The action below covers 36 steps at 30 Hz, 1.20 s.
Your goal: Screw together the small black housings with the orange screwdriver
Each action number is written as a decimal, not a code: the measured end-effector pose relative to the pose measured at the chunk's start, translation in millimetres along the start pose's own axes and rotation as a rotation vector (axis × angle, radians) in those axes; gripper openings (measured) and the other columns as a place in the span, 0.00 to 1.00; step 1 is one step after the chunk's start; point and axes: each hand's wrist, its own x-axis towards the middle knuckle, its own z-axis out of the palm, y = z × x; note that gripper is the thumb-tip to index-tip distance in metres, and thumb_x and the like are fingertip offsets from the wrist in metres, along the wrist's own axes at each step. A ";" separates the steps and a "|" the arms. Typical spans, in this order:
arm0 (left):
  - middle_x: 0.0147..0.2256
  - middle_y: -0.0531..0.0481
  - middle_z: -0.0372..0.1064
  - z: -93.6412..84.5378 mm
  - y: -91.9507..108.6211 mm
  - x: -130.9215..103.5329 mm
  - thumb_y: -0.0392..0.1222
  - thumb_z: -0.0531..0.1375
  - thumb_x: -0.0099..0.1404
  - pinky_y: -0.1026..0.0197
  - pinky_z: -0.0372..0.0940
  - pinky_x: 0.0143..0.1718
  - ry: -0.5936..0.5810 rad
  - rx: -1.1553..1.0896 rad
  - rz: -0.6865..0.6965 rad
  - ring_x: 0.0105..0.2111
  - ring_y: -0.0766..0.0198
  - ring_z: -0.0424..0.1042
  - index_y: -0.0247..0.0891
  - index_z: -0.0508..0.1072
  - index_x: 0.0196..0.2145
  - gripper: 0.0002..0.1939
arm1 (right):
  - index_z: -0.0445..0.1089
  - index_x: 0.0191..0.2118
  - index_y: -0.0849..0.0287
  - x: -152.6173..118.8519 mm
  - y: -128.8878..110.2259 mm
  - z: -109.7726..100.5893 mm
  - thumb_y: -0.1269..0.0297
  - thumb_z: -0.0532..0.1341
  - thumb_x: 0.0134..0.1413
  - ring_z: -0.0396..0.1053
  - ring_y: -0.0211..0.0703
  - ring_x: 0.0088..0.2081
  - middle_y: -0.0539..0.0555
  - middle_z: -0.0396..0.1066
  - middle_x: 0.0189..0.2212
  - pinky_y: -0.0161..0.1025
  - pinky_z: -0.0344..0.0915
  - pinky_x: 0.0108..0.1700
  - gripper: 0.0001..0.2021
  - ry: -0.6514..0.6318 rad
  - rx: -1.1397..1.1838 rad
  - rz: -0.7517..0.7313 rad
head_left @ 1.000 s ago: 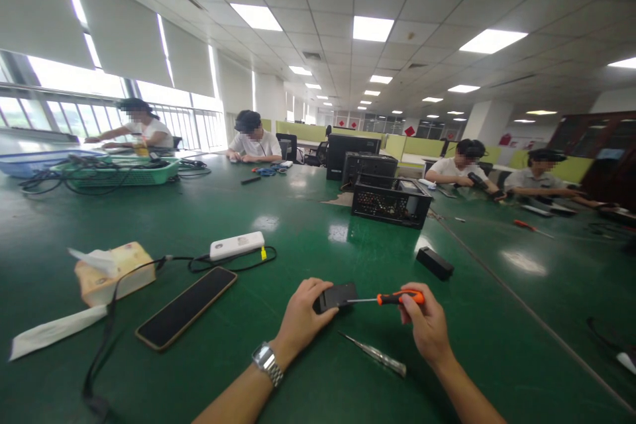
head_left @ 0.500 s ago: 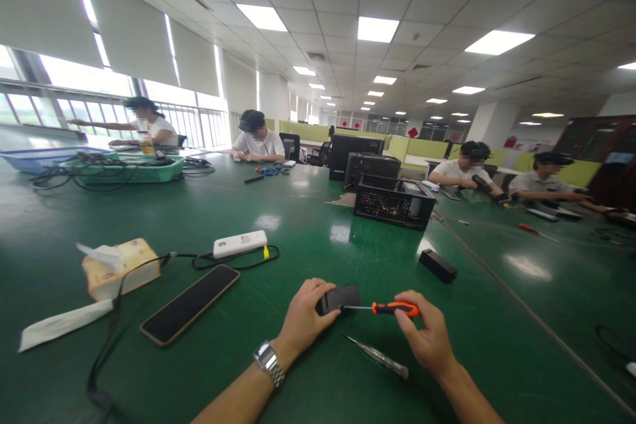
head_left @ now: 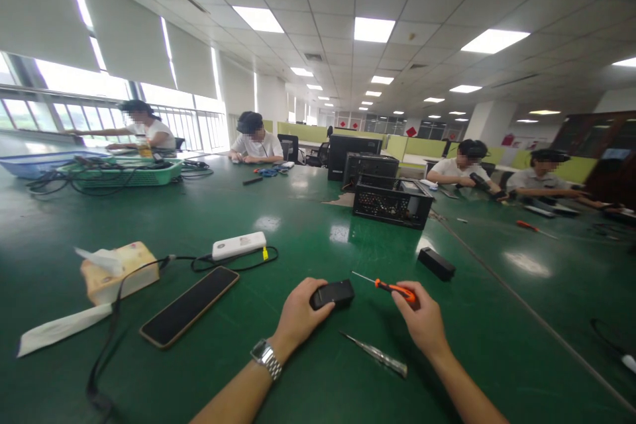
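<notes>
A: What does the person have in hand at the green table?

B: The left hand is curled over a small black device, thumb and fingers closed on its near end, pinning it flat on the table straight ahead of the person. The right hand is closed around the orange-handled screwdriver, whose thin shaft points up and to the left, its tip in the air just right of the device and not touching it.

A: So which step is this?

B: It looks like a pause between screws, or a re-aim: the tool is lifted clear while the device is steadied. Whether any screw is already out is too small to tell.

A: And what would the next move call for?

B: Probably lowering the tip onto the device and seating it squarely before turning, with the left hand pressing hard enough that the casing cannot spin. A second, silver screwdriver lies on the table between the wrists, near enough to swap in if the tip does not fit.

A: Anything close that could get in the way?

B: A phone and a white power bank with its cable lie to the left, well apart from the hands. Another small black box sits beyond the right hand.
</notes>
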 end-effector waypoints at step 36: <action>0.40 0.47 0.75 -2.1 -10.2 3.6 0.48 0.62 0.58 0.57 0.65 0.41 -0.033 0.114 -0.104 0.39 0.55 0.72 0.39 0.76 0.42 0.16 | 0.67 0.32 0.59 -8.3 -31.7 4.4 0.55 0.54 0.61 0.60 0.36 0.24 0.46 0.64 0.21 0.32 0.53 0.28 0.14 -0.589 -0.069 0.052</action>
